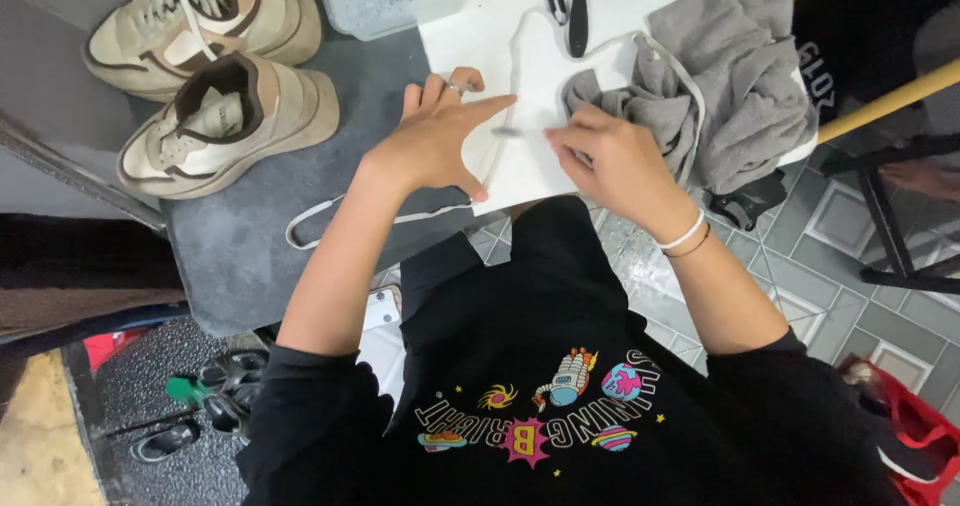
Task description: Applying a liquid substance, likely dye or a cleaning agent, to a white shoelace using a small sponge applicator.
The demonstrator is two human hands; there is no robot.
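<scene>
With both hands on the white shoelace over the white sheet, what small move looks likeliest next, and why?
Probably the right hand draws the shoelace a little further along, while the left hand presses it flat on the white sheet. Slack lace trails off towards the sneakers, and both sets of fingertips meet at the lace.

Your left hand (435, 136) flat on the sheet (480, 41), your right hand (610, 161) just beside it, the lace (505, 131) between them, two shoes (215, 61) on the mat (250, 226) to your left, the cloth (730, 76) to your right, scissors (565, 1) behind your hands.
</scene>
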